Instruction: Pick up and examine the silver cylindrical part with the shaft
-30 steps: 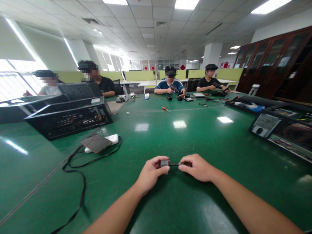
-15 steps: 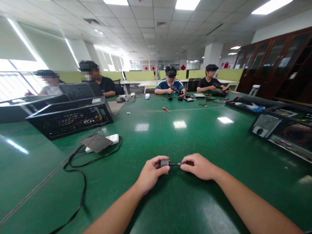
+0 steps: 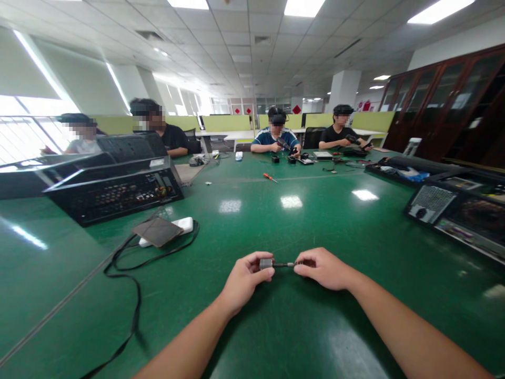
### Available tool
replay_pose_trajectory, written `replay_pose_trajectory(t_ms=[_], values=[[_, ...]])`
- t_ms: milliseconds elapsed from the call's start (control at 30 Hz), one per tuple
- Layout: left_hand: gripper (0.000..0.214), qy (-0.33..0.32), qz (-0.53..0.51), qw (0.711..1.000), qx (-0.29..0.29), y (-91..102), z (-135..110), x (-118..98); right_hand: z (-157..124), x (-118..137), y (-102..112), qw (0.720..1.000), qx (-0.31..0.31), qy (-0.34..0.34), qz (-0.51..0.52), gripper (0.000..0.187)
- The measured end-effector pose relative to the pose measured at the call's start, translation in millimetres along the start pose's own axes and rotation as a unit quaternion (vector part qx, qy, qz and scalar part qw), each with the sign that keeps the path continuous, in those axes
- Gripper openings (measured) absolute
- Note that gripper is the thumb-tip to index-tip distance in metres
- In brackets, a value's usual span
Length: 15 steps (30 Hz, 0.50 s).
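Note:
My left hand (image 3: 246,279) is closed around a grey metal cylinder (image 3: 266,263), with the thumb on its near side and the fingers behind. From the cylinder a thin dark rod (image 3: 282,265) with a lighter tip points right, toward my other hand. My right hand (image 3: 323,269) pinches a small dark coiled piece that looks like a spring (image 3: 300,262), at the rod's tip. Fingers hide most of this piece, and I cannot tell whether it still touches the rod. Both hands are low over the green table (image 3: 252,226).
Left stand an open black computer case (image 3: 114,189), a dark square plate (image 3: 158,231) on a white power strip (image 3: 187,225), and a black cable (image 3: 138,295). An orange screwdriver (image 3: 270,177) lies ahead. Another opened case (image 3: 457,210) is right. Several people sit across the table.
My right hand has shifted slightly right with the spring-like piece, and a little more of the rod's light tip shows. My left hand stays in nearly the same place.

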<state>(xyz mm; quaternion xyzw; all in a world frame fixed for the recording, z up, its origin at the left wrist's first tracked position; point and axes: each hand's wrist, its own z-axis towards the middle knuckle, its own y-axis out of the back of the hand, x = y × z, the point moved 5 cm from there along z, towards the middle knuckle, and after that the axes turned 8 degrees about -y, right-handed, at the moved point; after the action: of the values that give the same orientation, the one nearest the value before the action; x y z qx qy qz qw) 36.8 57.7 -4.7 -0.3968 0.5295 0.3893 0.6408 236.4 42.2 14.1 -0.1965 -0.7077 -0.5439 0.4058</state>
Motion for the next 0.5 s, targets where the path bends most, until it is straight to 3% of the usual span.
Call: replay_pose_trajectory(t_ms=[300, 500], values=[[0.037, -0.003, 0.003, 1.000, 0.007, -1.6, -0.8, -0.6, 0.0, -22.0, 16.1, 0.997, 0.054, -0.048, 0.033, 0.032], [0.039, 0.005, 0.010, 1.000, 0.013, -2.3, -0.8, -0.6, 0.9, -56.1, 37.6, 0.974, 0.097, -0.091, 0.182, 0.039]])
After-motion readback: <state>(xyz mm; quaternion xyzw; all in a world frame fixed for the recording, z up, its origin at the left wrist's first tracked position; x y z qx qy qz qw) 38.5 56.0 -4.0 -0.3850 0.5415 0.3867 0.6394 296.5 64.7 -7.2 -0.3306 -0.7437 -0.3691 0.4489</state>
